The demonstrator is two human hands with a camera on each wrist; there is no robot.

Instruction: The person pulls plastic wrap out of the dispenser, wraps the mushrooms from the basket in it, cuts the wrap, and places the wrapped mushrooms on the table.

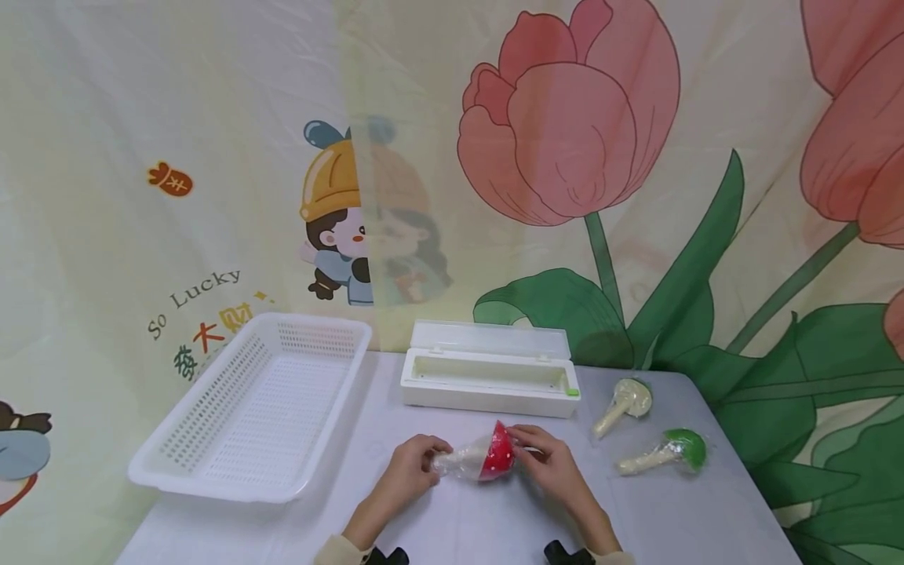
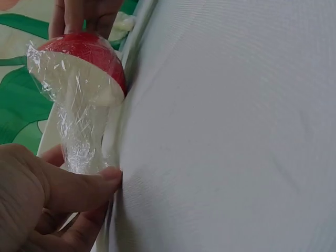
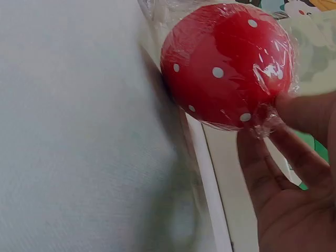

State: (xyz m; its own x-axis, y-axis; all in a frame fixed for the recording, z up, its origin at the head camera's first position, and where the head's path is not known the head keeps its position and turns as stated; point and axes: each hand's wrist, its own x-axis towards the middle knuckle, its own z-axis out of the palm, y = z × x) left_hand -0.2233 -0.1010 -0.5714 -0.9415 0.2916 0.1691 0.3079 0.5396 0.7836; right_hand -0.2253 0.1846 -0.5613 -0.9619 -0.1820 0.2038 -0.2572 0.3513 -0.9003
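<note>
A toy mushroom [image 1: 498, 453] with a white-spotted red cap and pale stem lies on its side at the front of the table, wrapped in clear plastic film. My left hand [image 1: 413, 468] pinches the stem end between thumb and fingers. At the cap end is my right hand [image 1: 549, 461]. In the right wrist view, its thumb and fingers pinch a gathered tuft of the film [image 3: 265, 122] against the red cap. Crinkled film covers the stem [image 2: 84, 131] in the left wrist view.
A white perforated basket [image 1: 321, 424] stands at the left. Behind the hands is a long white box [image 1: 487, 399] with its lid raised. To the right lie two more wrapped toy mushrooms, a cream one [image 1: 625, 404] and a green-capped one [image 1: 667, 453]. A printed curtain [image 1: 424, 196] hangs behind.
</note>
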